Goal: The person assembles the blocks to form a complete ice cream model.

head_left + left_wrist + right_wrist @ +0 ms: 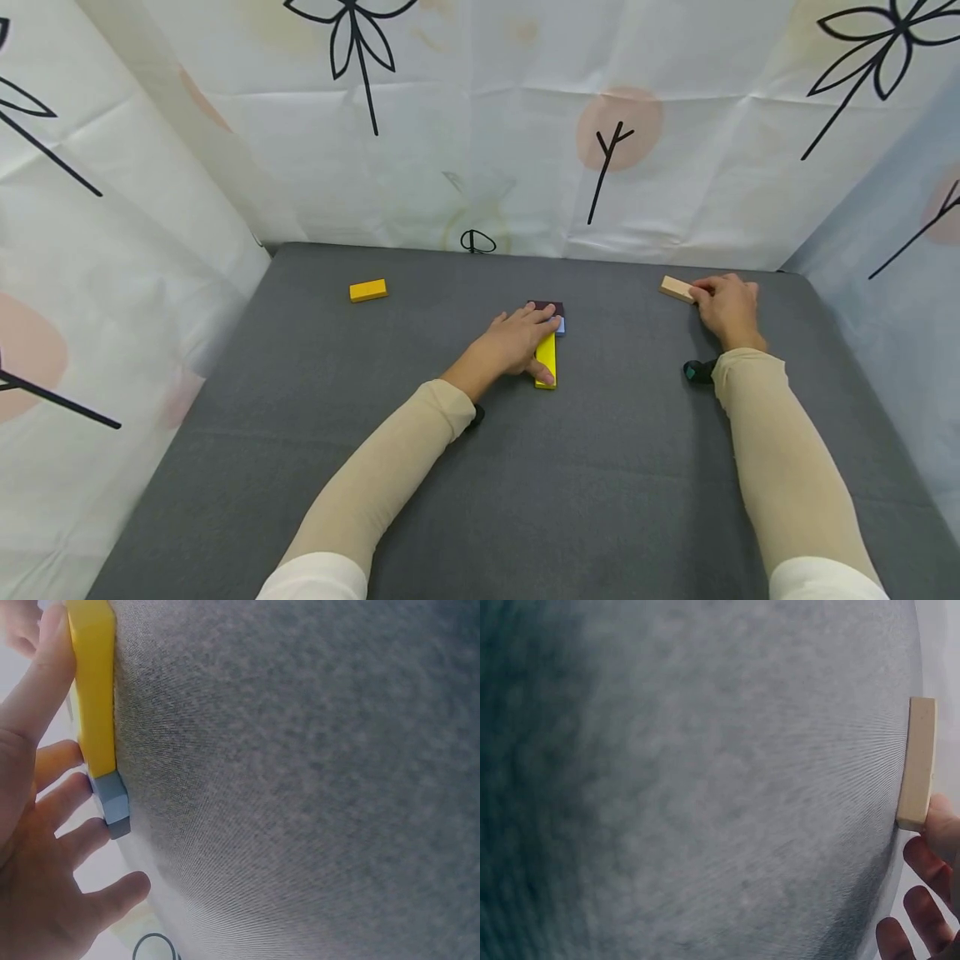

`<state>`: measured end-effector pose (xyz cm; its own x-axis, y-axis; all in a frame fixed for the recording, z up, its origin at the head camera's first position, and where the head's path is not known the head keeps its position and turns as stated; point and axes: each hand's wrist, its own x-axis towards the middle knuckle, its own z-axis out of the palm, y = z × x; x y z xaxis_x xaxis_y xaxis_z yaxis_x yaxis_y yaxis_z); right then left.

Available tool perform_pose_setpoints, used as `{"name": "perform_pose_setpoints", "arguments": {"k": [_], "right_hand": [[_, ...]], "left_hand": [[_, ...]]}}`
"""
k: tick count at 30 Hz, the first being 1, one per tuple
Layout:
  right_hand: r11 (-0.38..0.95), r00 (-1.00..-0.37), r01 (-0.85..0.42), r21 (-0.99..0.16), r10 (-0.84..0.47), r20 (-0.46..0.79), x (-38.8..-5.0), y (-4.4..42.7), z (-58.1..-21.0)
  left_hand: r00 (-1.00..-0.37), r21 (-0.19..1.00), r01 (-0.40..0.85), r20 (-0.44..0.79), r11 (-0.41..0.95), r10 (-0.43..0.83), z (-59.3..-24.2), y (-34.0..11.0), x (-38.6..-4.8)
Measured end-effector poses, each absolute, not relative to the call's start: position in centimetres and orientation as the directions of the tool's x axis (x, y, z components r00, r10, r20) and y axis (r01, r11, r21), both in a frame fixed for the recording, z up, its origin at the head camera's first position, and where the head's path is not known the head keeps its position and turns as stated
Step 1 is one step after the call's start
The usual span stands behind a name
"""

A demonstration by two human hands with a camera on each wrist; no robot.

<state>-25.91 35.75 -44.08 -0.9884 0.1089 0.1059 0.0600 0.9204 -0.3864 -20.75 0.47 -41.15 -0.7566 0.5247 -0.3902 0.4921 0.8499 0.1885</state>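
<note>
A yellow block (547, 358) lies lengthwise on the grey table, with a light blue block (560, 326) and a dark block (546, 307) at its far end. The left hand (516, 340) rests over them, fingers spread, its thumb on the yellow block; the left wrist view shows the yellow block (96, 690) in line with the blue one (112, 796). At the far right, the right hand (729, 310) pinches the near end of a pale wooden block (677, 289). In the right wrist view the wooden block (917, 761) has the thumb at its lower end.
An orange-yellow block (368, 291) lies alone at the back left of the grey table (600, 500). White patterned cloth (480, 133) hangs behind the table's far edge and along both sides. Dark bands are at both wrists.
</note>
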Motion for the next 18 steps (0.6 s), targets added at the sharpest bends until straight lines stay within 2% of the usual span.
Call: {"name": "perform_pose_setpoints", "arguments": {"k": [18], "right_hand": [[0.894, -0.996, 0.006, -0.448, 0.047, 0.081, -25.9, 33.8, -44.0]], "left_hand": [[-0.746, 0.164, 0.482, -0.438, 0.861, 0.502, -41.3, 0.4, -20.8]]}}
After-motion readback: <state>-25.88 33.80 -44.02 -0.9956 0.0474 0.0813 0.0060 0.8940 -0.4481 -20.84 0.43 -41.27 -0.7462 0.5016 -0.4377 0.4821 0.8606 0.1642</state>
